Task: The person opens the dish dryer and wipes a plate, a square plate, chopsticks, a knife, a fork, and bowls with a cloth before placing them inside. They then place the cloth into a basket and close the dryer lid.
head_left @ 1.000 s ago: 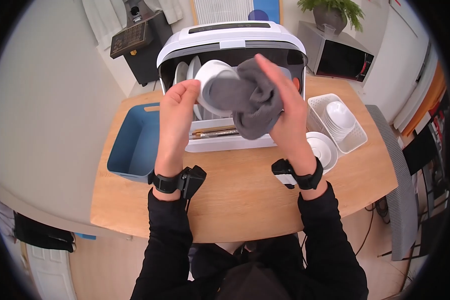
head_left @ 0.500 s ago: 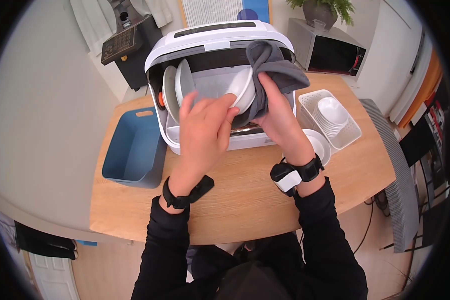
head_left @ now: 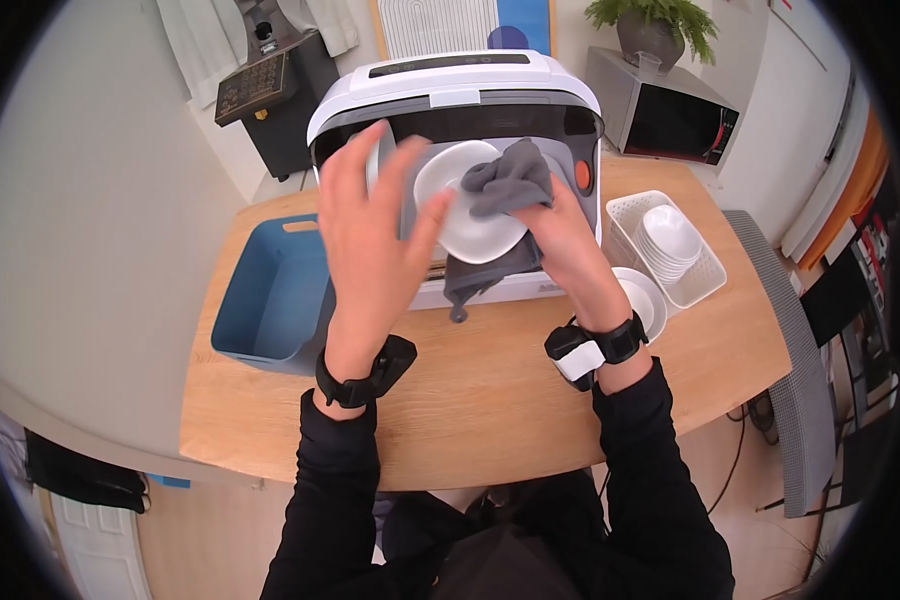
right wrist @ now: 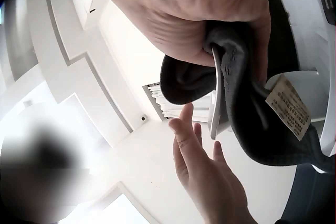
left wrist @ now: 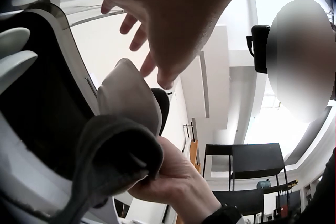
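A shallow white bowl (head_left: 470,232) is tilted up in front of the open white dish cabinet (head_left: 360,88), its inside facing me. My right hand (head_left: 572,245) grips its right rim through a dark grey cloth (head_left: 515,178). Part of the cloth lies inside the bowl and the rest hangs behind and below it. In the right wrist view the cloth folds over both sides of the rim, with a pale label (right wrist: 289,107) on its loose part. My left hand (head_left: 365,245), slightly blurred, is raised left of the bowl with its fingers spread, holding nothing.
White plates (left wrist: 16,58) stand upright inside the cabinet. A blue bin (head_left: 270,290) is on the table's left. To the right, a white basket (head_left: 712,280) holds stacked white bowls (head_left: 668,240), with white dishes (head_left: 642,300) beside it. A microwave (head_left: 670,110) stands behind.
My left hand has let go of the bowl and moved away to the left, fingers spreading. The bowl has turned to face me, and the cloth in my right hand now reaches into it.
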Demonstrator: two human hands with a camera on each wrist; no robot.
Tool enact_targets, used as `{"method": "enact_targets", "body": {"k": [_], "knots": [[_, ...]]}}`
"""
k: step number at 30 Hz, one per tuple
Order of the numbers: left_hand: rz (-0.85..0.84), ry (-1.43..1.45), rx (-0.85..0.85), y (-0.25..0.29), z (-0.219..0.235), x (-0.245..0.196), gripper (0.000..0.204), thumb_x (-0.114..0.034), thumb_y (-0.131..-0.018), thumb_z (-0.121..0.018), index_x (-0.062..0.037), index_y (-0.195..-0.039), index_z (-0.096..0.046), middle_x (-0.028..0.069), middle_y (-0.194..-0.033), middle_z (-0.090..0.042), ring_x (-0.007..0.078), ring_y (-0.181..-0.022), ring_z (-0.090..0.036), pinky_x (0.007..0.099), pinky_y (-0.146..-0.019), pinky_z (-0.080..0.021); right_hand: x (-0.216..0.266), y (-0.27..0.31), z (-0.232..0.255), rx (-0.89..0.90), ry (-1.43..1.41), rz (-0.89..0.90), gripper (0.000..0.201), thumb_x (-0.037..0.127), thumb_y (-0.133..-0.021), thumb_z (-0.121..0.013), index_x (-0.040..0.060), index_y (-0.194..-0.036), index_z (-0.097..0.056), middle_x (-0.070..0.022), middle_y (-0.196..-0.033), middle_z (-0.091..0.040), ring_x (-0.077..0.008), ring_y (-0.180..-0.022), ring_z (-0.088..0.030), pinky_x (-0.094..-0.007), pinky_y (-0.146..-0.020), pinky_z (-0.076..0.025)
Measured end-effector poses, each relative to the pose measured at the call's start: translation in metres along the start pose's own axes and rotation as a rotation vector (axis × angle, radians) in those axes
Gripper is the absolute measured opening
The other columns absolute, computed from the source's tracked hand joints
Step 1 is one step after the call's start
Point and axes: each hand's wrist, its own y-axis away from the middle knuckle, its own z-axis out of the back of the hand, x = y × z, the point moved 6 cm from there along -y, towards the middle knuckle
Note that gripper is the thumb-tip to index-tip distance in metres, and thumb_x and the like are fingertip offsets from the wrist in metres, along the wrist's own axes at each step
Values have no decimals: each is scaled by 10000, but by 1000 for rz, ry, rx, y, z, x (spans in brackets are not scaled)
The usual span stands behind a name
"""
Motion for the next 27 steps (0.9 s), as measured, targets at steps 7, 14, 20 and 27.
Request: {"method": "enact_targets", "body": {"k": [7,14,20,27], "knots": [[573,418,301,20,-20,33,390,-281,-987,-485,37,-786,-589,156,-581,-543,289,-527,-535,381,-538,-417,22,14,-7,-135,497,266,447,92,-864,-644,22,-1247,-424,-120,-1148,-607,-219,-1017,-617,-331,-880,-482],[465,178,275,20,-17,26,321,-216,-989,-459,14,-800,-578,202,-602,-558,401,-578,-551,440,-532,-412,57,43,-29,-291,1051,593,560,-15,-707,-688,98,-1223,-502,-124,-1088,-566,-337,-928,-612,-382,-767,-503],[439,212,317,13,-13,6,283,-184,-991,-441,16,-870,-601,212,-629,-576,413,-634,-586,476,-566,-429,47,38,-44,-56,796,615,441,-74,-627,-660,127,-1019,-688,-56,-990,-586,-269,-873,-620,-376,-715,-516],[357,141,466,26,-66,15,330,-220,-1001,-425,42,-897,-595,247,-739,-614,440,-707,-588,479,-624,-459,56,51,-12,-31,1480,403,350,-31,-676,-643,161,-962,-705,-96,-895,-582,-264,-819,-635,-386,-696,-522]]}}
